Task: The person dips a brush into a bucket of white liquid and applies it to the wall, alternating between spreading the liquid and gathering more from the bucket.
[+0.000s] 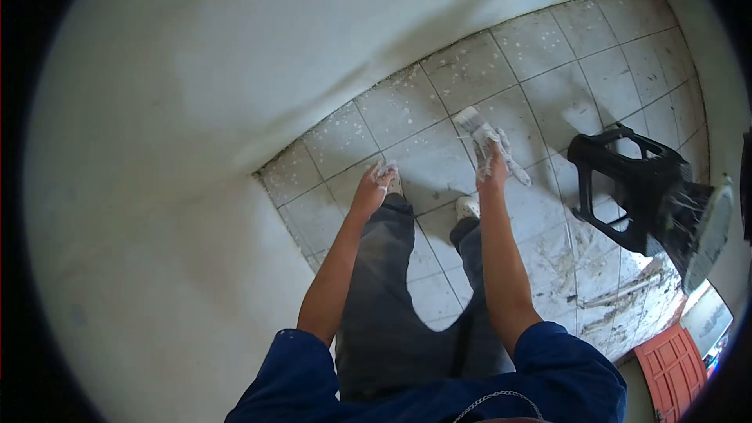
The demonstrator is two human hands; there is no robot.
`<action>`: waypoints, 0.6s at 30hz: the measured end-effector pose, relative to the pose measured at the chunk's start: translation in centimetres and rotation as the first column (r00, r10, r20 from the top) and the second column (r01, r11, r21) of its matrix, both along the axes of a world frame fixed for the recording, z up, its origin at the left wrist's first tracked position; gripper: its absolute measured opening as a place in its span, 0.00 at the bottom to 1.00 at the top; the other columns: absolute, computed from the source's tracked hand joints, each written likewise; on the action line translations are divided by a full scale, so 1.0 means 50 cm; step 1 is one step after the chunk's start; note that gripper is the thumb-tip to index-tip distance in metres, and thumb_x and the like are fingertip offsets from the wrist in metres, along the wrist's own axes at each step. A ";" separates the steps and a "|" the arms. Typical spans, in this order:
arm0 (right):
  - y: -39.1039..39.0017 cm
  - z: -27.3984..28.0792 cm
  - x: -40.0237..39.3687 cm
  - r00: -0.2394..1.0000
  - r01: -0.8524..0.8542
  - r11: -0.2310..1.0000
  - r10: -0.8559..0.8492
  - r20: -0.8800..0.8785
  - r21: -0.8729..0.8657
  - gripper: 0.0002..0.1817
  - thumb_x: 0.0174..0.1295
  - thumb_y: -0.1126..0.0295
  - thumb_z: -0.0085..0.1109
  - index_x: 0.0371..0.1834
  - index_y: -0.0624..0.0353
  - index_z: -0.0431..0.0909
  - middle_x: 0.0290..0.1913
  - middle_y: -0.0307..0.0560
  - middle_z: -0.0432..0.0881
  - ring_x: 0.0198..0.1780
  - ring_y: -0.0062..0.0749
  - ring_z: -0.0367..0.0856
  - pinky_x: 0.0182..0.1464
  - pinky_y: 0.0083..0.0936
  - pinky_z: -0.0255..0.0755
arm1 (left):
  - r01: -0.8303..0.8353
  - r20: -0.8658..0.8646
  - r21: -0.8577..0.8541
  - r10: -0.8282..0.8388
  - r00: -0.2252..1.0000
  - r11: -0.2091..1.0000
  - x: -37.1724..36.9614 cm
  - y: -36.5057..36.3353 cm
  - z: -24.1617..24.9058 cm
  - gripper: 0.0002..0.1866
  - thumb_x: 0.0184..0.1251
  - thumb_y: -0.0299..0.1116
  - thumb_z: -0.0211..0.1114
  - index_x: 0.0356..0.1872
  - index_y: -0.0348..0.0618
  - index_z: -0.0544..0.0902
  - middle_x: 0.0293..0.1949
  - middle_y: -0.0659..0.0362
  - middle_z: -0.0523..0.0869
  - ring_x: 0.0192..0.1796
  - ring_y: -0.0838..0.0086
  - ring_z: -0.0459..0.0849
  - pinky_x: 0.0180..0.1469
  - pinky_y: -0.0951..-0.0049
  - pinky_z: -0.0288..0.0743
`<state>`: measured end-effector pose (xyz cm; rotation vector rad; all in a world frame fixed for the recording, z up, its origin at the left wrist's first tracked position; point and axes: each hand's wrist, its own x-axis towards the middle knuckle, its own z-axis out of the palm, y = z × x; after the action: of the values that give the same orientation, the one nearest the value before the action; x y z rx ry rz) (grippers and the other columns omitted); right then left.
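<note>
My right hand (491, 158), smeared with white paint, grips a paintbrush (471, 119) whose pale bristles point up and left, away from me. Beside that hand hangs a whitish strip (515, 166); I cannot make out whether it is cloth or part of a glove. My left hand (379, 182) is over my left shoe, its fingers loosely curled and coated in white. I see nothing held in it. Ahead and to the left rises the pale wall (235, 55), apart from both hands.
White drips dot the tiled floor (407, 110) along the wall's foot. To my right stands a black plastic stool (619, 176) with a pale round lid-like thing (711, 235) on it. A red panelled object (674, 372) is at the lower right, near dirty, streaked tiles.
</note>
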<state>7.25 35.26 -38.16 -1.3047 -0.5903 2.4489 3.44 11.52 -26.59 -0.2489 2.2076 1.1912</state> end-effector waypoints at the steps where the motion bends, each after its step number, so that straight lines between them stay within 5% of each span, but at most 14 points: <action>1: -0.028 -0.058 -0.021 1.000 -0.008 1.000 0.009 -0.008 0.020 0.21 0.58 0.73 0.54 0.56 0.57 0.65 0.49 0.47 0.75 0.49 0.37 0.76 0.51 0.32 0.72 | -0.023 0.032 -0.023 0.023 0.999 0.999 -0.025 -0.008 -0.059 0.17 0.62 0.35 0.56 0.47 0.34 0.75 0.43 0.49 0.80 0.46 0.66 0.79 0.46 0.71 0.71; 4: -0.146 -0.218 -0.124 0.999 -0.020 0.998 0.023 -0.050 0.051 0.21 0.57 0.74 0.55 0.55 0.57 0.65 0.49 0.47 0.75 0.49 0.35 0.75 0.50 0.29 0.71 | 0.156 0.079 -0.060 -0.151 0.985 0.986 -0.134 -0.085 -0.282 0.21 0.61 0.40 0.56 0.49 0.33 0.73 0.46 0.44 0.78 0.48 0.58 0.78 0.50 0.67 0.70; 7: -0.233 -0.370 -0.215 0.998 -0.011 0.999 0.013 -0.057 0.048 0.21 0.56 0.74 0.56 0.55 0.57 0.66 0.50 0.46 0.74 0.50 0.33 0.75 0.51 0.27 0.70 | 0.362 -0.081 -0.233 -0.389 0.918 0.903 -0.211 -0.172 -0.500 0.23 0.59 0.42 0.58 0.46 0.31 0.73 0.41 0.43 0.80 0.47 0.57 0.78 0.50 0.68 0.69; 10: -0.270 -0.557 -0.282 0.997 -0.059 0.998 0.058 0.058 0.011 0.22 0.56 0.73 0.56 0.56 0.57 0.67 0.52 0.44 0.73 0.53 0.30 0.73 0.54 0.26 0.67 | 0.527 0.071 -0.366 -0.541 0.838 0.767 -0.258 -0.181 -0.560 0.26 0.59 0.45 0.56 0.53 0.36 0.70 0.48 0.42 0.77 0.52 0.53 0.75 0.54 0.60 0.68; 13: -0.276 -0.607 -0.365 0.996 0.056 0.990 -0.045 -0.082 0.128 0.22 0.56 0.72 0.56 0.56 0.59 0.67 0.53 0.43 0.73 0.54 0.30 0.71 0.55 0.26 0.65 | 0.698 0.063 -0.440 -0.756 0.651 0.565 -0.267 -0.180 -0.610 0.25 0.59 0.44 0.55 0.52 0.37 0.71 0.46 0.44 0.77 0.51 0.53 0.75 0.53 0.60 0.68; 16: -0.277 -0.675 -0.445 1.000 -0.009 0.991 0.010 -0.009 0.132 0.21 0.57 0.72 0.55 0.55 0.57 0.67 0.53 0.43 0.73 0.53 0.30 0.71 0.53 0.27 0.66 | 0.781 -0.017 -0.382 -0.849 0.528 0.493 -0.291 -0.169 -0.626 0.23 0.59 0.42 0.56 0.47 0.32 0.72 0.44 0.42 0.78 0.49 0.50 0.75 0.52 0.60 0.68; 18: -0.302 -0.557 -0.504 0.999 0.033 0.997 -0.030 -0.040 0.063 0.21 0.58 0.71 0.54 0.56 0.56 0.66 0.52 0.43 0.73 0.53 0.30 0.71 0.53 0.27 0.66 | 0.727 -0.042 -0.443 -0.822 0.568 0.525 -0.318 -0.115 -0.574 0.23 0.57 0.42 0.56 0.48 0.33 0.72 0.44 0.43 0.78 0.48 0.50 0.76 0.50 0.59 0.69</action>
<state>-17.96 20.16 -66.01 -1.2297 -0.6278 2.4037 -12.47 5.78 -55.29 0.7512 2.3044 0.2690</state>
